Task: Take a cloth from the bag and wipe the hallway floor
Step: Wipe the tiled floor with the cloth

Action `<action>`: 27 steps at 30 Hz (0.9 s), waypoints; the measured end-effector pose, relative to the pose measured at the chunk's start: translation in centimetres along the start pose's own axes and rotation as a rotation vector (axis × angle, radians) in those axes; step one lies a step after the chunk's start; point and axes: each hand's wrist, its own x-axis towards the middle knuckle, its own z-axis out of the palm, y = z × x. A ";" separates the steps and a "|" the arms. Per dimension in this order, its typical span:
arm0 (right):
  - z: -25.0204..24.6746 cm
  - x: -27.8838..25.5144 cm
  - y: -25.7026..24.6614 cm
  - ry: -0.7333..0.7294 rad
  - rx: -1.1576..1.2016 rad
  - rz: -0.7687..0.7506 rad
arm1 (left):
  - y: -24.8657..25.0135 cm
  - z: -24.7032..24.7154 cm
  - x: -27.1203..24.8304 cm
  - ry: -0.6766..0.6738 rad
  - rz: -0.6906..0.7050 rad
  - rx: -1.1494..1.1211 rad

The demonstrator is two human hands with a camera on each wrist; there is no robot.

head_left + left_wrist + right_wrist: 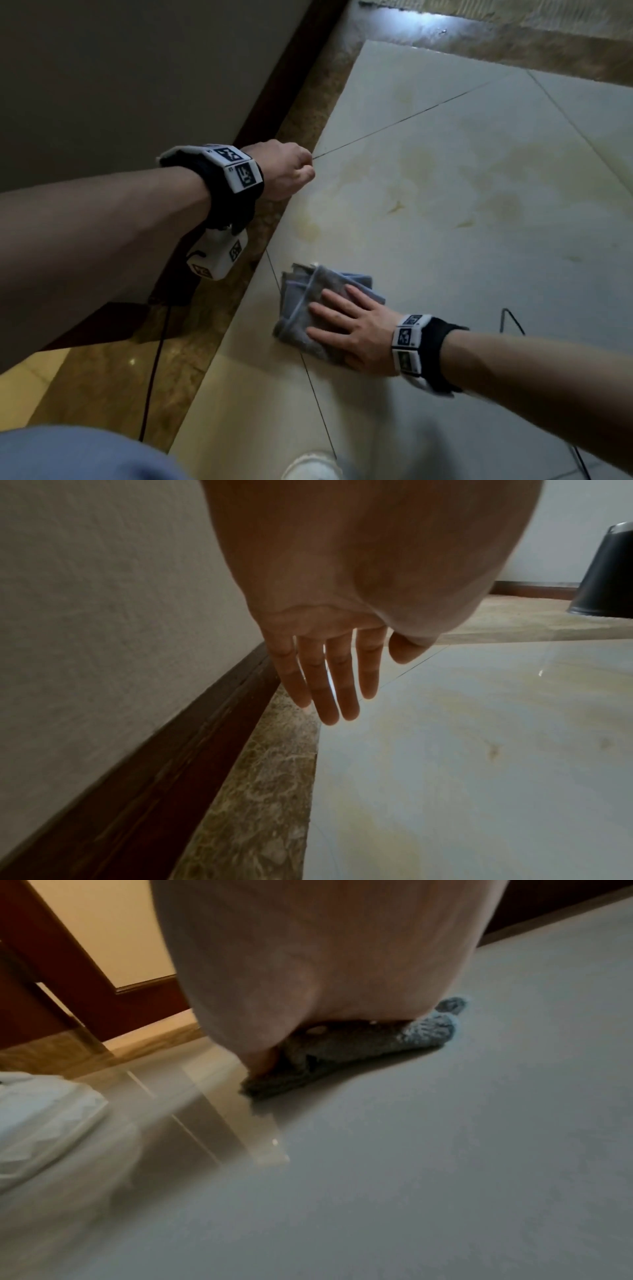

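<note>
A grey-blue folded cloth (301, 291) lies on the pale glossy floor tile (445, 205) close to the brown marble border. My right hand (335, 325) lies flat on the cloth and presses it down with straight, spread fingers. In the right wrist view the cloth (359, 1042) pokes out from under my palm (308, 974), and the fingers are hidden. My left hand (291, 171) hangs in the air above the border near the wall and holds nothing. In the left wrist view its fingers (329, 685) point straight down, slightly apart.
A wall with a dark wooden skirting board (178, 764) runs along the left, with a brown marble strip (212, 325) beside it. A black cable (154, 377) trails over the strip. My white shoe (311, 466) is at the bottom edge. A black bin (606, 569) stands far right.
</note>
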 end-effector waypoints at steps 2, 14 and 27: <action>-0.9 0.9 1.6 -0.037 -0.038 -0.100 | -0.1 0.3 -0.2 -0.010 0.000 -0.010; -6.5 7.7 5.4 -0.074 0.099 0.433 | -3.9 0.5 -1.3 0.003 -0.069 -0.010; -7.2 5.2 12.2 -0.029 0.025 0.442 | -4.1 1.2 -0.9 -0.040 -0.062 -0.034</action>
